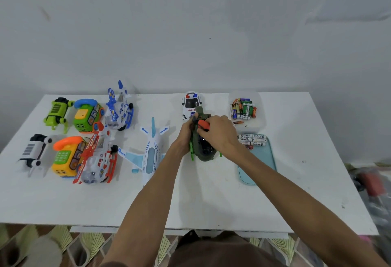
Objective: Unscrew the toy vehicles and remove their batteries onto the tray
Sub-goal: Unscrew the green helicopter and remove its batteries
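Your left hand point(187, 132) and right hand point(219, 136) hide the helicopter's point(204, 150) middle and the screwdriver point(203, 125) tip. Police car point(191, 103) front is behind it. Forearm covers the tray's point(266, 161) left edge. Battery point(251, 139) labels are too small to read. Clutter point(370, 182) past the table's right edge is blurred.

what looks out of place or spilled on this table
Nothing looks spilled or broken. Batteries sit in the clear tub and in neat rows on the tray. Only oddity: the red helicopter is jammed against the orange phone toy, its rotor overlapping it.
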`<state>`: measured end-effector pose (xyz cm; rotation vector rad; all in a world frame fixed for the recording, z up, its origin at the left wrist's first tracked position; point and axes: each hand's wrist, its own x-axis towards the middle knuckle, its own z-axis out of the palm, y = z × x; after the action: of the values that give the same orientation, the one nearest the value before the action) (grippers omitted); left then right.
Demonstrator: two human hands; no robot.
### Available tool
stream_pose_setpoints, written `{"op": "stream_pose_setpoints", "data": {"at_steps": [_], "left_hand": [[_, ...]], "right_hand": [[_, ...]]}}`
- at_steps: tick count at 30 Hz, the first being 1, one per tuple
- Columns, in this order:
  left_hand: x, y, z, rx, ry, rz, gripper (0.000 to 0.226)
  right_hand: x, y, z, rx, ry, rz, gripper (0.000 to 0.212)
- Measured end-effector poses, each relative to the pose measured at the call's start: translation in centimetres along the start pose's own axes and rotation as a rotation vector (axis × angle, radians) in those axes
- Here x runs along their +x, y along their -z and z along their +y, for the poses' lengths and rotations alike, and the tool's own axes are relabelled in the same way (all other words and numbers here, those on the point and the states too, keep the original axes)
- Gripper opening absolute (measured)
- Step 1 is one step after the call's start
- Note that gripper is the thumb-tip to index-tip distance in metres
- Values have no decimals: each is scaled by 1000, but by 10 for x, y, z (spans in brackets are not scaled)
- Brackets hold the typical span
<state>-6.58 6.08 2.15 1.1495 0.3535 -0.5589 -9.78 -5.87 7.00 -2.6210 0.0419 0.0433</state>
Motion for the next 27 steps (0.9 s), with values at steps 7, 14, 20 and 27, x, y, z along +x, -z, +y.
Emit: {"op": "stream_pose_setpoints", "data": {"at_steps": [7,14,20,27], "left_hand": [[0,1,0,-47,8,-12,42],[7,6,-3,-1,3,6,46],[8,6,-3,-27,10,-8,44],[7,5,-4,-4,8,-4,48]], "right_hand": [[-2,27,13,300,15,8,23],[6,64,91,27,-71,-110,22],[-4,68,143,-285,-117,-265,16],[-15,52,148,-486,-39,-225,25]]}}
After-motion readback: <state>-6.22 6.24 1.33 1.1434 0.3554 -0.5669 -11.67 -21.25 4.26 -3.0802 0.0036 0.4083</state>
